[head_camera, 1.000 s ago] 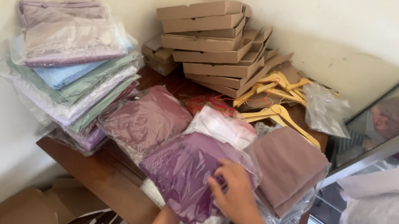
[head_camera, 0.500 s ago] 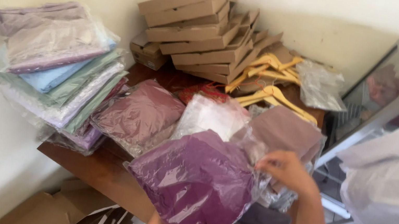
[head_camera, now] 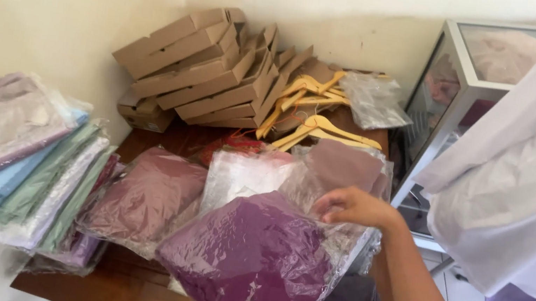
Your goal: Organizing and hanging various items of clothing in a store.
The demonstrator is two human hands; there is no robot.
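A deep purple folded garment in clear plastic wrap (head_camera: pixel 251 261) lies beside a dusty mauve one (head_camera: pixel 151 197) and a taupe-brown one (head_camera: pixel 347 166). The stacked bagged clothes (head_camera: pixel 10 169) show lilac, pale blue and sage green. The flat cardboard boxes (head_camera: pixel 202 70) are tan, the wooden hangers (head_camera: pixel 316 112) honey-yellow, the table (head_camera: pixel 120 288) reddish brown.

Flat cardboard boxes (head_camera: pixel 196 65) lean beside wooden hangers (head_camera: pixel 313 111) and a glass cabinet (head_camera: pixel 466 81).
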